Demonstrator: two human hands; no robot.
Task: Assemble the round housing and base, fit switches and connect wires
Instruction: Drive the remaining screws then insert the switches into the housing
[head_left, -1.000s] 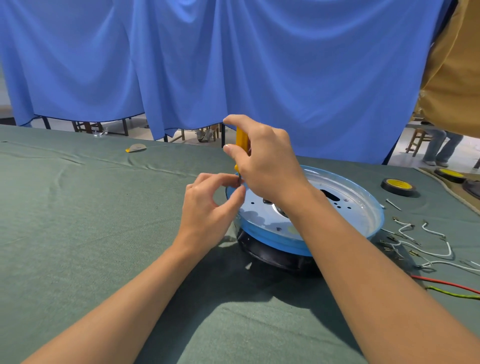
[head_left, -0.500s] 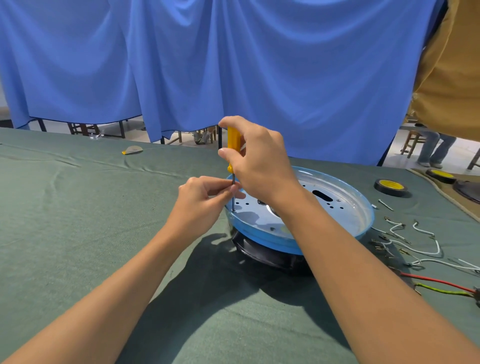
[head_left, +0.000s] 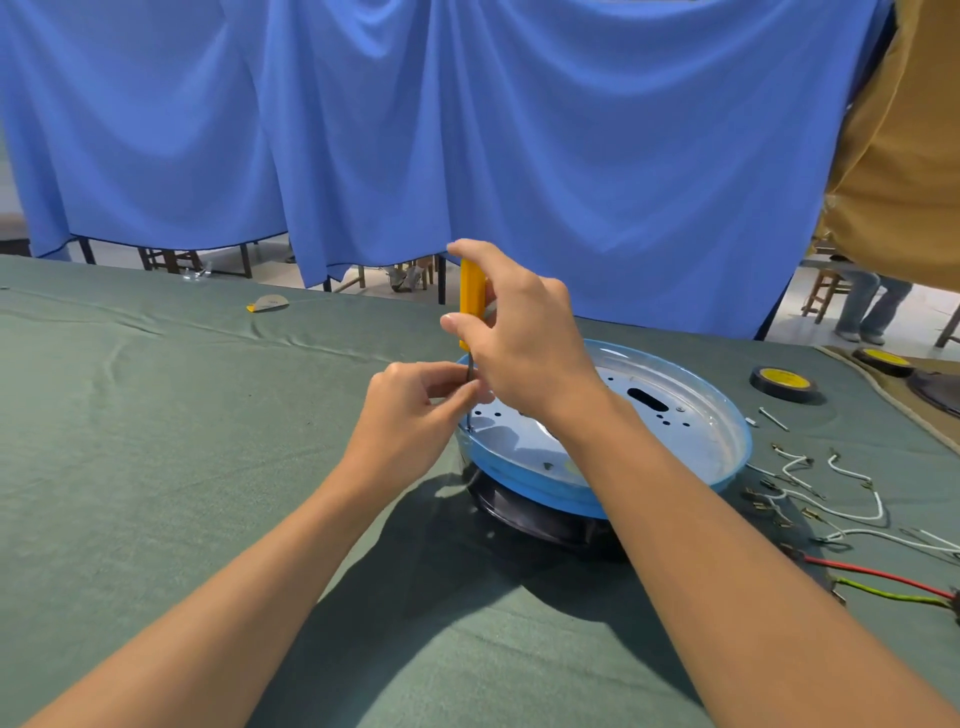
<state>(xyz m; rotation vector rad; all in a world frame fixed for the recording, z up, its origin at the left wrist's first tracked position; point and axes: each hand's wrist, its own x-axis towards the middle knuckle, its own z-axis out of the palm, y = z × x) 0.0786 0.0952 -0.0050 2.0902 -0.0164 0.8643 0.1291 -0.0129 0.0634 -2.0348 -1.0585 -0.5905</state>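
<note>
Screwdriver (head_left: 471, 299) lowered onto housing (head_left: 691, 434) | right hand (head_left: 524, 343) grips it | left hand (head_left: 410, 415) apparently pinches shaft (head_left: 469, 365)

Bare left forearm (head_left: 234, 587) and right forearm (head_left: 727, 571); bare left hand (head_left: 410, 415) and right hand (head_left: 524, 353); short, plain fingernails (head_left: 451, 320)

Backdrop: blue curtain (head_left: 467, 130) hung in folds across rear, hem stopping short of floor. Foregrd: table (head_left: 130, 441) under wrinkled green cloth. Beneath hem, wooden chair legs (head_left: 166, 258) on pale floor (head_left: 909, 312). Right: tan drape (head_left: 904, 156), wooden stool (head_left: 823, 293), a person's legs in jeans (head_left: 860, 306). Light even, brighter at right.
</note>
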